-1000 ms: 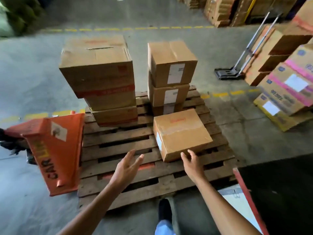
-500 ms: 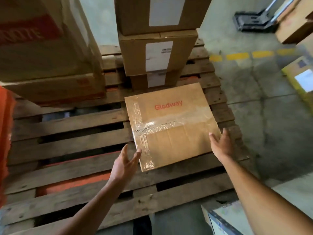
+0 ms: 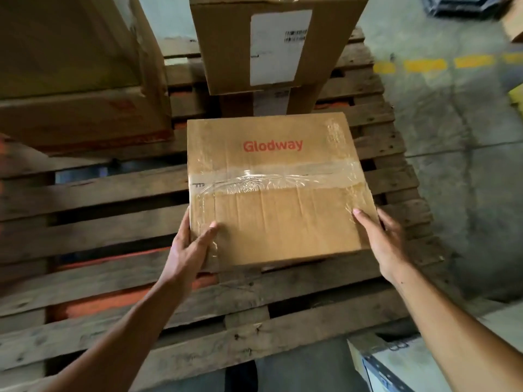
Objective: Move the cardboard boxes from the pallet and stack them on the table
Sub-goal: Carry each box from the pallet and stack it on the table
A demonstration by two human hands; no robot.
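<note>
A taped cardboard box marked "Glodway" lies flat on the wooden pallet. My left hand grips its near left corner, thumb on top and fingers down the side. My right hand grips the near right edge, thumb on the top face. Behind it stands a stack of boxes with white labels. A bigger stack of large boxes fills the pallet's far left.
Grey concrete floor with a dashed yellow line lies to the right of the pallet. A pale table corner shows at the bottom right. Orange metal shows under the pallet slats. My shoe is at the pallet's near edge.
I have leaned in closer to the pallet. Both hands, open and apart before, have closed onto the near corners of the Glodway box.
</note>
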